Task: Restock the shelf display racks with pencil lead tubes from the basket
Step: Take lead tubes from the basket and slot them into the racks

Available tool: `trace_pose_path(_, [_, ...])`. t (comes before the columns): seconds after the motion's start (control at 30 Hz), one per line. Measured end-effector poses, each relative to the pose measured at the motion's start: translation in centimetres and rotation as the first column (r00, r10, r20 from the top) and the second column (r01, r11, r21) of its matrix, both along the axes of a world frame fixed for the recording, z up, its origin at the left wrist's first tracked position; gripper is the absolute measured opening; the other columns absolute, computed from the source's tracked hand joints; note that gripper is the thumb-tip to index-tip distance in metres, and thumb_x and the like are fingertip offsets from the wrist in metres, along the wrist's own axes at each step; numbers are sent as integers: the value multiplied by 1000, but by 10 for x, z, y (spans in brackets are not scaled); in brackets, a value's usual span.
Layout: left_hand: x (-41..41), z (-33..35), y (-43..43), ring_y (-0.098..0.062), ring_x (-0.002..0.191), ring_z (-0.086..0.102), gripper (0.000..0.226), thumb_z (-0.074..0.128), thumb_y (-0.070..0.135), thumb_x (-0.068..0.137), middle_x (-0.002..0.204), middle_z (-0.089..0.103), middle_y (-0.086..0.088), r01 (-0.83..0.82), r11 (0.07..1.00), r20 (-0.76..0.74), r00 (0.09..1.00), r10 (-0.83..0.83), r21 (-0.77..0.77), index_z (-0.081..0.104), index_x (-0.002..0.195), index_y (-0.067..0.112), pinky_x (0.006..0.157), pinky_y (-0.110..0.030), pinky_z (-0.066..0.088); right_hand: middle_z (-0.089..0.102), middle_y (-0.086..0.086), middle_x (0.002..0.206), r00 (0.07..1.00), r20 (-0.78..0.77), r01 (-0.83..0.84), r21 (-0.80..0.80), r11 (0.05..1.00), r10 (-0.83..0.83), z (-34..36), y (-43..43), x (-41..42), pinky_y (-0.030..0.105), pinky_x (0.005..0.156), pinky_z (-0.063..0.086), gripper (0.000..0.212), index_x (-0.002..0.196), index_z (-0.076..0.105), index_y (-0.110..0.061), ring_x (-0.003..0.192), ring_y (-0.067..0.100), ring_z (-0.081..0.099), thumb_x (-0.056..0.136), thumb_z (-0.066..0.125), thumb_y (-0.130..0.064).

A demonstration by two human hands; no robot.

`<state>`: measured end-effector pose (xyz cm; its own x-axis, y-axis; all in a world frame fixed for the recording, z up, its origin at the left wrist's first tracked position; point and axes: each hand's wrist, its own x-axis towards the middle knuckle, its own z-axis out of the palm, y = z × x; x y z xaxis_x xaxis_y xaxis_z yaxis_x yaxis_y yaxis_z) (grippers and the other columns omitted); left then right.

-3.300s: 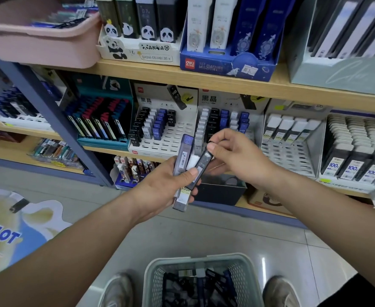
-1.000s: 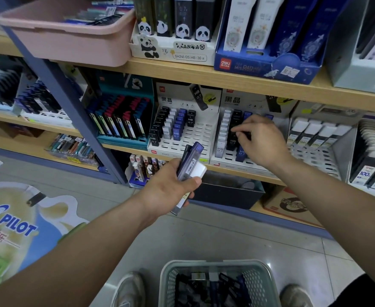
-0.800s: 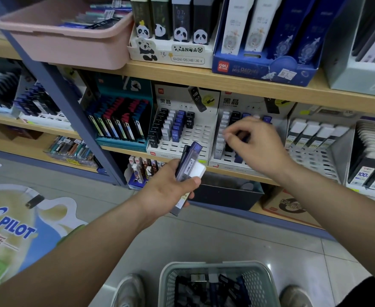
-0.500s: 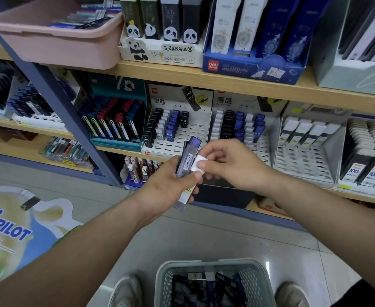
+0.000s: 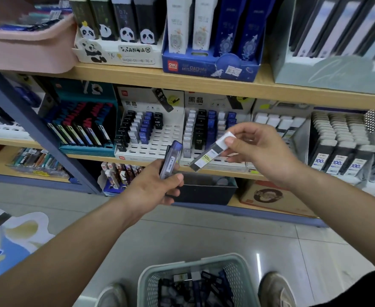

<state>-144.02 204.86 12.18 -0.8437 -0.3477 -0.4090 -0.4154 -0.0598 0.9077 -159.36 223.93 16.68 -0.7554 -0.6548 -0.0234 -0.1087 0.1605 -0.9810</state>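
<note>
Both hands hold pencil lead tubes in front of the shelf racks.

The left hand grips a blue-capped tube upright, with a darker one behind it. The right hand pinches a white-capped tube by its cap, tilted, before the right white rack. The left white rack stands beside it, partly filled. The basket of tubes sits on the floor between the shoes.

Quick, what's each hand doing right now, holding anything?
Left hand: closed, gripping a blue-capped lead tube.
Right hand: closed, pinching a white-capped lead tube by its cap end.
</note>
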Motion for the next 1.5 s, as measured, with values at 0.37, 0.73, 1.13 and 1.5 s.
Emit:
trace_pose_path(0.37, [-45, 0, 68, -11, 73, 67, 19, 63, 17, 97, 85, 73, 4, 139, 990, -52, 989, -139, 14, 58, 115, 21, 67, -27, 55, 70, -8, 90, 791, -585, 395, 265, 880, -179, -2, 115, -76, 21, 67, 54, 4, 95, 69, -25, 74, 0, 67, 92, 70, -25])
trace_pose_path(0.73, [-79, -2, 94, -12, 73, 66, 21, 62, 16, 98, 84, 72, 2, 162, 985, -96, 983, -156, 62, 57, 117, 21, 67, -28, 52, 71, -2, 87, 624, -770, 550, 314, 774, -131, -38, 125, -130, 33, 74, 54, 7, 94, 69, -23, 84, 19, 66, 91, 70, -29])
trace_pose_path(1.13, [-82, -2, 91, -14, 73, 66, 18, 62, 17, 98, 86, 72, 1, 177, 981, -108, 980, -169, 77, 57, 113, 24, 68, -28, 52, 70, -3, 84, 622, -774, 547, 325, 772, -115, -40, 124, -138, 37, 76, 54, 7, 96, 70, -21, 82, 20, 65, 92, 70, -27])
trace_pose_path(1.5, [-79, 0, 93, -13, 72, 65, 20, 62, 18, 98, 85, 72, 3, 166, 983, -102, 982, -158, 78, 57, 116, 24, 67, -28, 52, 72, 5, 106, 547, -826, 616, 284, 735, -139, -45, 116, -141, 42, 80, 55, 21, 113, 73, -26, 96, 30, 66, 95, 62, -30])
